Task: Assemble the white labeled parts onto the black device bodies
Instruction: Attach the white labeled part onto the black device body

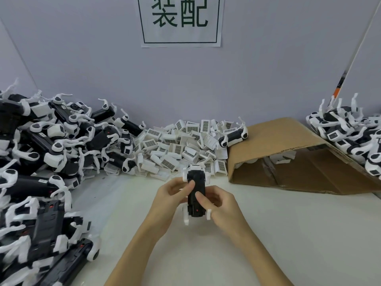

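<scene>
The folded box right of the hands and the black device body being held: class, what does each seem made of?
The folded box looks like corrugated cardboard: matte brown, with fluting at its cut edge. The black device body looks like moulded plastic with a dull sheen and crisp edges, though the picture cannot confirm it.

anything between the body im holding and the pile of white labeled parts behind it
Nothing visible. Both the left hand and right hand hold the black body just in front of the white parts pile; the cardboard box sits off to the right.
</scene>
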The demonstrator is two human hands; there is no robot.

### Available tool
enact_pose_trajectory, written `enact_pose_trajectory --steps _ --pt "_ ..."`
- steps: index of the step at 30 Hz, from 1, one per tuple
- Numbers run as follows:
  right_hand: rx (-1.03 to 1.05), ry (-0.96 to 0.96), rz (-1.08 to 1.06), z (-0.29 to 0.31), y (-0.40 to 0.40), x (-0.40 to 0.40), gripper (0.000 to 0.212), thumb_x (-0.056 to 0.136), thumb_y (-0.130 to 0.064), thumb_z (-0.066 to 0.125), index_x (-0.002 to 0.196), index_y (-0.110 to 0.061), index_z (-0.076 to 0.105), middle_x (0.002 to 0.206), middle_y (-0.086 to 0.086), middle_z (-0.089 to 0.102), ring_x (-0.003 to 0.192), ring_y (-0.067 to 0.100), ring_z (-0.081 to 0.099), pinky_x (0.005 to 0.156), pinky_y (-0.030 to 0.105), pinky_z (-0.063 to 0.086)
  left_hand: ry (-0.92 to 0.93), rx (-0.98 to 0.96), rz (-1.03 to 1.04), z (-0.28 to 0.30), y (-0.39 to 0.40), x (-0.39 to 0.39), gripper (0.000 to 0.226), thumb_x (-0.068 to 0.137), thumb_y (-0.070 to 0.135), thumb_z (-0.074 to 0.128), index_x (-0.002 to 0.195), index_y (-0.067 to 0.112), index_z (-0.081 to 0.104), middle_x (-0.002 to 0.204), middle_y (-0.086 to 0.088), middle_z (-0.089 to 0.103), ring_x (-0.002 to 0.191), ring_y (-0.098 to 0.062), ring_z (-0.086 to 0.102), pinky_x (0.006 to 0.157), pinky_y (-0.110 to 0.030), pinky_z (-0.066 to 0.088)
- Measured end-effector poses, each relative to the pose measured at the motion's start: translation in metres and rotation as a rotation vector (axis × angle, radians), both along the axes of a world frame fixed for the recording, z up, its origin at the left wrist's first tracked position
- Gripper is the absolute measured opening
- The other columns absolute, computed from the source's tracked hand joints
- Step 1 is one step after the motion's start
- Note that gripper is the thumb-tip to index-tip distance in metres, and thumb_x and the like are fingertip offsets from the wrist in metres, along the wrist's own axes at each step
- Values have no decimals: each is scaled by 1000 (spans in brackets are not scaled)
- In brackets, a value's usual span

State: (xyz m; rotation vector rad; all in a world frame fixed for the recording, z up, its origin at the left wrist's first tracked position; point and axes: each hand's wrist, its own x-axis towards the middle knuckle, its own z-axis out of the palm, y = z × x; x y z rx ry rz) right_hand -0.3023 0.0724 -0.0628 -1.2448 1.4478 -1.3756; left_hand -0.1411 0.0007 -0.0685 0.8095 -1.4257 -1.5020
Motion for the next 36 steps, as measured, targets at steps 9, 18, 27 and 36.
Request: enact_pose_trajectory --steps 9,18,27,36 --pt "36 7 -9 6 2 -4 17 94 -37 78 103 -23 77 93 -10 79 90 6 74 78 18 56 -6 -34 99 5 5 -2 27 78 49 88 88 25 81 100 -8 81 99 -19 77 87 -21 53" --pt "113 -651 -6 71 -15 -53 29 98 -29 69 118 -8 71 102 12 77 75 21 73 52 28 57 55 80 236 6 3 -2 58 92 64 63 111 12 81 103 -9 82 87 -20 73 74 -33 58" --pt "-229 -870 -188 148 -62 -177 51 115 -29 36 158 0 33 138 33 53 125 42 62 110 51 51 96 167 234 3 -4 1 62 90 68 59 90 10 84 88 -14 75 72 -21 65 62 -31 53" --pt "-53 1301 -297 67 -124 -114 86 98 -12 70 162 -46 25 172 15 -15 158 46 4 113 54 42 70 139 311 -2 -6 -2 59 103 58 54 77 13 82 76 -12 70 62 -19 60 56 -28 49"
